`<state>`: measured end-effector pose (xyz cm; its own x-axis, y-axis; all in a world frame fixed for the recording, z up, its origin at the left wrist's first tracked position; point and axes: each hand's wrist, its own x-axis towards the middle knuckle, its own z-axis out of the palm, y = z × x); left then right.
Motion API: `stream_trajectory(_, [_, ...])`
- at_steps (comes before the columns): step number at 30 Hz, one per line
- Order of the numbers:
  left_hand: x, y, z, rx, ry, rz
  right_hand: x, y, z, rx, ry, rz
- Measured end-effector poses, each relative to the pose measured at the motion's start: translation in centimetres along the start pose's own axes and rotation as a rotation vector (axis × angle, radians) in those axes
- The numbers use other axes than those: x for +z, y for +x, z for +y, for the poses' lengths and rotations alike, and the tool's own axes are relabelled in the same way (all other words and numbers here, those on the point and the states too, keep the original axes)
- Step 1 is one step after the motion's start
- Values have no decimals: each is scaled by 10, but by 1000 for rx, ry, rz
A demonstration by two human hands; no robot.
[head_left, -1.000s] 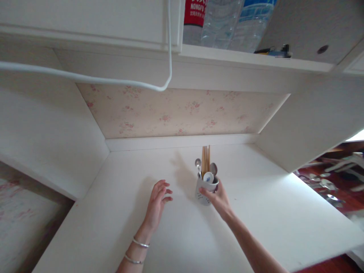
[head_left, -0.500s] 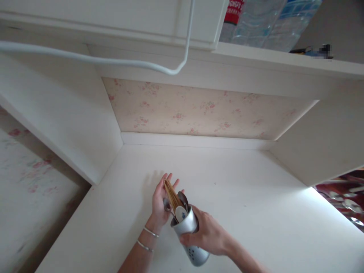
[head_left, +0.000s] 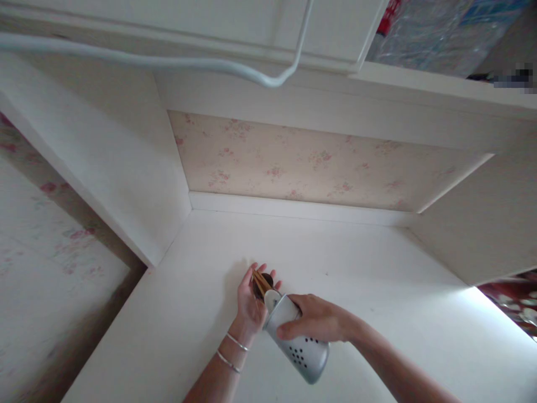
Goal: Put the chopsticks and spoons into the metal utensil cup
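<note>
My right hand is wrapped round a silver metal utensil holder with small holes in its side. The holder is tilted, its mouth facing up and left toward my left hand. Wooden chopsticks stick out of the mouth, with a white spoon beside them. The dark bowl of a metal spoon shows behind the chopsticks. Palm up and fingers apart, my left hand lies under the utensil ends, which are over or against its palm. Two silver bangles circle the left wrist.
The white tabletop has a raised back edge and white side panels. Overhead, a white cable hangs before a cabinet. Wrapped bottles stand on the upper right shelf. Red patterned material shows at right.
The holder has tipped further toward horizontal, and its utensils have come closer to my left palm. Both hands appear slightly further right as the camera view has shifted.
</note>
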<state>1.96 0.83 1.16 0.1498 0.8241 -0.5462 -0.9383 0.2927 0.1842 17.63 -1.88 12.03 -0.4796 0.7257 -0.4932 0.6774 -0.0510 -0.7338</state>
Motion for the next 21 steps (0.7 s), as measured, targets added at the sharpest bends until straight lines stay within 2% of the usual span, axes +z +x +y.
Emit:
stream_trajectory(3, [0, 1, 2, -15, -5, 19, -1, 3, -1, 66, 88, -85])
stream_trajectory(8, [0, 2, 2, 9, 5, 44, -2, 4, 1, 159, 291, -126])
stream_trajectory(13, [3, -1, 1, 3, 34, 42, -3, 4, 3, 196, 391, -147])
stream_trajectory(17, [0, 1, -4, -23, 101, 30, -7, 6, 6, 206, 496, -217])
stream_trajectory(21, [-5, 3, -8, 25, 122, -4, -11, 7, 9, 245, 566, -256])
